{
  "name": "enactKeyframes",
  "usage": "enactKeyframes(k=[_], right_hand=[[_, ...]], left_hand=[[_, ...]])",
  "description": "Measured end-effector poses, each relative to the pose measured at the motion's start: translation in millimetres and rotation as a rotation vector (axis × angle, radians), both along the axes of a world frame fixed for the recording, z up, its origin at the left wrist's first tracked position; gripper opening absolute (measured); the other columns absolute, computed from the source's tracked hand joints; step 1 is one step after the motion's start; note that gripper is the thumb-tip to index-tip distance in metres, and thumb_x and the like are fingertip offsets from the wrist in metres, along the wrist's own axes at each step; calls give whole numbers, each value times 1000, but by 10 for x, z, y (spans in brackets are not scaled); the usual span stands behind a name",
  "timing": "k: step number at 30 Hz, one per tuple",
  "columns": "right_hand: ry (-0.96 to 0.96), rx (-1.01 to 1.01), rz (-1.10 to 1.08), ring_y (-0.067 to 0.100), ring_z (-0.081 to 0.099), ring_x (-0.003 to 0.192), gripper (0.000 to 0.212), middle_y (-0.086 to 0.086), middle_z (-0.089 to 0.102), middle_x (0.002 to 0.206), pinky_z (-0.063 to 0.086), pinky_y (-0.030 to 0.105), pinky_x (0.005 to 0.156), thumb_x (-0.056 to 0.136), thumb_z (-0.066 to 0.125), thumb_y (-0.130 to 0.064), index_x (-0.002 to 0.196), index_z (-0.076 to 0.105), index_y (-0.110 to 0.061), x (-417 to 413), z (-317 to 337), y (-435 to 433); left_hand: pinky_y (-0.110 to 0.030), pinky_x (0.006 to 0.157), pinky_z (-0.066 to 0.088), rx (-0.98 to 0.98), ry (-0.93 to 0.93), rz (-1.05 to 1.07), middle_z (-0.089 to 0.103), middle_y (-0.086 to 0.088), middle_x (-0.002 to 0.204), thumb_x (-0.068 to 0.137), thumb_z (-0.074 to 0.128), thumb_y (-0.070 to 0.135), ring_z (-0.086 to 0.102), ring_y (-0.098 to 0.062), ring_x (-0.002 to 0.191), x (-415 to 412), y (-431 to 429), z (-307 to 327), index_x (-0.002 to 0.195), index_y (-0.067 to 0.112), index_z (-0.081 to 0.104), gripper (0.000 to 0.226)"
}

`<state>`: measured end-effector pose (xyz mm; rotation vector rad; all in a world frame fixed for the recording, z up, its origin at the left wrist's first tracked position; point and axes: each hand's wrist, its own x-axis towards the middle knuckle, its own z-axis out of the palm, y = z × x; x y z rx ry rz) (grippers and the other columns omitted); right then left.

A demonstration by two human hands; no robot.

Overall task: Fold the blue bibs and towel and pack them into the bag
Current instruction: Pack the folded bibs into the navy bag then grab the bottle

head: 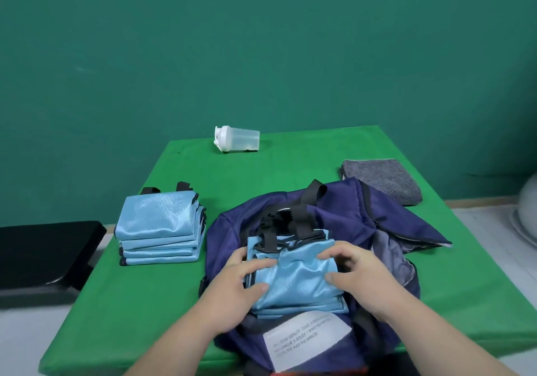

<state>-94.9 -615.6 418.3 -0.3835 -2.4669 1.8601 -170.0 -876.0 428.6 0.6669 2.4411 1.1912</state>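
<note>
A navy bag [343, 210] lies open on the green table [162, 311]. Inside its opening sits a stack of folded light-blue bibs [296, 285] with black straps. My left hand [235, 285] grips the stack's left edge, thumb on top and fingers curled round the side. My right hand [357, 274] holds the stack's right edge, with its fingers bent over the top. A second stack of folded blue bibs [158, 227] stands on the table to the left of the bag. A folded grey towel [383, 179] lies behind the bag at the right.
A clear shaker bottle with a white lid [236, 138] lies on its side at the table's far edge. A black seat [43, 250] stands left of the table. A white object [527, 210] shows at the right edge. A teal wall is behind.
</note>
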Motion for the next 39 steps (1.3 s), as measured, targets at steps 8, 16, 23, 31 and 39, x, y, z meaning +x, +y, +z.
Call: enactKeyframes(k=[8, 16, 23, 31, 39], right_hand=[[-126, 73, -14, 15, 39, 60, 36, -9, 57, 74, 35, 27, 59, 84, 71, -11, 100, 67, -43, -2, -139, 35], [35, 464, -41, -5, 51, 114, 26, -28, 50, 122, 35, 20, 99, 82, 74, -25, 90, 66, -48, 47, 266, 84], [337, 854, 299, 9, 43, 125, 40, -11, 54, 129, 37, 31, 109, 81, 61, -44, 119, 68, -33, -115, 403, -467], [180, 999, 423, 10, 19, 141, 66, -14, 33, 145, 20, 34, 116, 79, 63, -62, 141, 46, -44, -140, 164, -734], [145, 1046, 430, 14, 0, 149, 73, -11, 23, 155, 6, 32, 119, 82, 62, -59, 147, 35, -40, -152, 150, -776]], left_hand=[[-16, 94, 33, -124, -42, 3, 33, 35, 133, 98, 59, 29, 46, 5, 110, -54, 23, 139, 123, 50, 59, 33], [-7, 87, 31, -183, 131, 49, 27, 31, 145, 99, 57, 31, 46, 17, 104, 57, -77, 315, 128, 49, 55, 34], [-32, 91, 47, -496, 595, 37, 56, 16, 108, 84, 68, 37, 51, -14, 105, -58, -209, 272, 121, 38, 65, 37], [-33, 47, 43, -811, 740, -36, 50, 5, 69, 39, 90, 27, 52, -20, 63, -245, -264, 69, 63, 24, 59, 39], [-35, 51, 46, -788, 753, 1, 53, 3, 62, 48, 90, 33, 55, -23, 59, -295, -202, 12, 59, 23, 61, 32]])
